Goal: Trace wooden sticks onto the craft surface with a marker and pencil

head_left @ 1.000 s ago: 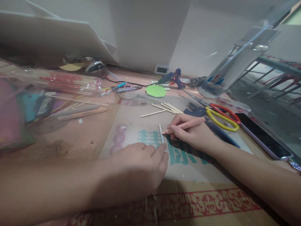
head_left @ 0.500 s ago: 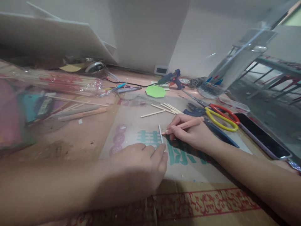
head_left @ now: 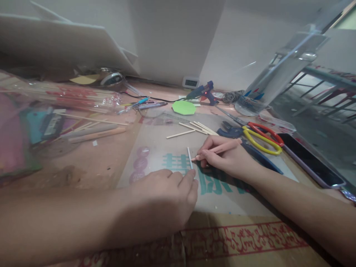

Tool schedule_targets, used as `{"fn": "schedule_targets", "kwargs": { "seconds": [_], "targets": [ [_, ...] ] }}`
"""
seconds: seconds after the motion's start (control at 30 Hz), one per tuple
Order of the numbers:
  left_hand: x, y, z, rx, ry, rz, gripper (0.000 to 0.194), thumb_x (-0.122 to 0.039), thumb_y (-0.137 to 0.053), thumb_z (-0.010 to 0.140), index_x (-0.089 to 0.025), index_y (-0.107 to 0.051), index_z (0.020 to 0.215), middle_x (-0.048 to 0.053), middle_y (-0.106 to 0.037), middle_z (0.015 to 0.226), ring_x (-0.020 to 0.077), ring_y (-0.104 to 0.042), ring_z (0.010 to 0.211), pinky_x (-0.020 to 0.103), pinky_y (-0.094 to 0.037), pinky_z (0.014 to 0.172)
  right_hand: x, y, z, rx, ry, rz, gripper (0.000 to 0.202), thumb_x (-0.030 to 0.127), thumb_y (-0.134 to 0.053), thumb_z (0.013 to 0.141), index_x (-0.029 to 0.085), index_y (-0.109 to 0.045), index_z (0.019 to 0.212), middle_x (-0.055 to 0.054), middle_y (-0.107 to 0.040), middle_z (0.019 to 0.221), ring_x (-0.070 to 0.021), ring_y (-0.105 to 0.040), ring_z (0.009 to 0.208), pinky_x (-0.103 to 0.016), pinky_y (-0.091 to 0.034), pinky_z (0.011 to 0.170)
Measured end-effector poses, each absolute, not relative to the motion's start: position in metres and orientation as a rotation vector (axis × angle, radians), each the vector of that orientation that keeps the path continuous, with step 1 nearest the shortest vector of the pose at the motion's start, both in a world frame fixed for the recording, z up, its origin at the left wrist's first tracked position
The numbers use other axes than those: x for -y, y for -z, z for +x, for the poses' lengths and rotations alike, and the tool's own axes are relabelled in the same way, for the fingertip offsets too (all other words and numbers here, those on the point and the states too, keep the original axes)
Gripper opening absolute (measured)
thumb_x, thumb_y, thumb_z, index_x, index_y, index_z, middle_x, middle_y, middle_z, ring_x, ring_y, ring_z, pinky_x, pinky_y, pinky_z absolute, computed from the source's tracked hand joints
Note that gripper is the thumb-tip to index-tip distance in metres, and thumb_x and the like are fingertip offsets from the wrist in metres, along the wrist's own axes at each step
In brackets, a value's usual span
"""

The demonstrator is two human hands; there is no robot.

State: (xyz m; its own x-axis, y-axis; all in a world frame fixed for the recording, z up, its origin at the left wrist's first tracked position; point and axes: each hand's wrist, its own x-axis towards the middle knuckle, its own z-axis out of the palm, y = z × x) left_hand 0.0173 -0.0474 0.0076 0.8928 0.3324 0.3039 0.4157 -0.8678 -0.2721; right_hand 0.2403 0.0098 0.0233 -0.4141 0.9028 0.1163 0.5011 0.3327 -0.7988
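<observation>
My left hand (head_left: 167,196) rests low on a translucent sheet (head_left: 151,137), its fingers closed around the near end of a thin white stick (head_left: 189,155). My right hand (head_left: 225,157) grips a peach-coloured pen (head_left: 226,145), with the tip at or very near the stick's side; contact is too fine to make out. Teal printed characters (head_left: 175,160) and purple round marks (head_left: 140,163) show through the sheet. Just beyond my right hand lie several short pale wooden sticks (head_left: 198,128).
Scissors (head_left: 264,139), blue-handled pliers (head_left: 229,129) and a phone (head_left: 310,159) lie to the right, near a tall clear container (head_left: 274,81). At the back are a glue gun (head_left: 204,92) and a green paper polygon (head_left: 183,107). Bagged sticks (head_left: 69,97) lie at left.
The pen's tip has shifted very slightly down along the white stick. Both hands otherwise keep nearly the same position and hold.
</observation>
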Motion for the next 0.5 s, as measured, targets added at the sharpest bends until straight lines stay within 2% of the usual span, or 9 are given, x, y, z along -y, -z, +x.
{"fn": "schedule_targets", "kwargs": {
  "seconds": [0.3, 0.5],
  "targets": [
    [0.0478, -0.0065, 0.0193, 0.573, 0.362, -2.724, 0.034, -0.012, -0.046, 0.093, -0.006, -0.070, 0.115, 0.017, -0.077, 0.111, 0.0244, -0.071, 0.071, 0.034, -0.052, 0.052, -0.0113, -0.0224, 0.2384, 2.040, -0.849, -1.238, 0.021, 0.029, -0.061, 0.090, 0.015, -0.071, 0.077, -0.007, -0.076, 0.072, -0.0145, -0.071, 0.060, -0.021, -0.053, 0.051],
    [0.0483, -0.0065, 0.0180, 0.577, 0.368, -2.702, 0.033, -0.013, -0.048, 0.093, -0.006, -0.070, 0.116, 0.016, -0.077, 0.111, 0.0236, -0.071, 0.072, 0.034, -0.050, 0.052, -0.0097, -0.0246, 0.2403, 2.073, -0.927, -1.241, 0.014, 0.024, -0.064, 0.086, 0.016, -0.070, 0.075, -0.005, -0.074, 0.065, -0.0143, -0.070, 0.059, -0.021, -0.053, 0.051]
  ]
}}
